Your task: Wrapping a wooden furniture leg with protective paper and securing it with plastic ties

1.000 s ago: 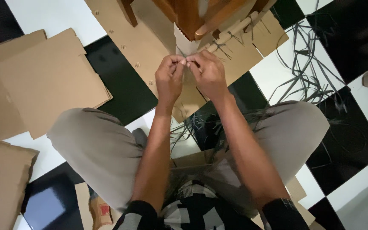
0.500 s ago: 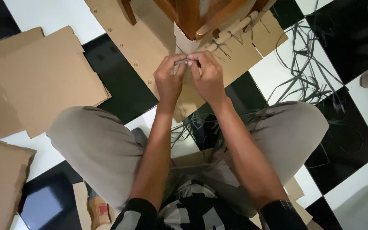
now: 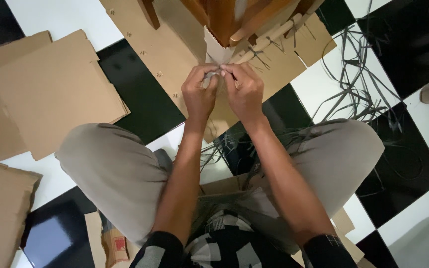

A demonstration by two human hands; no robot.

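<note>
Hands meet in the middle of the head view, fingertips pinched together over the floor. Left hand (image 3: 199, 94) curls tight, thumb and forefinger nipping a thin grey strip (image 3: 213, 72); right hand (image 3: 246, 92) mirrors it, fingers closed narrow on the same strip from the other side. Knuckles almost touch. That strip sits right between the two sets of fingertips, just below the pale edge of a small cardboard piece (image 3: 213, 48) standing upright under a wooden chair frame (image 3: 224, 17).

Beneath the hands lies a large flat cardboard sheet (image 3: 175, 54), dotted with small fasteners along one side. Off to the person's left, a stack of brown cardboard panels (image 3: 50, 94) rests on the black-and-white checkered floor (image 3: 140, 99). To the right, a loose tangle of dark grey strips (image 3: 358, 79) sprawls across the tiles, well apart from the hands. More strips (image 3: 227, 146) trail between the bent knees in grey trousers (image 3: 110, 168).
</note>
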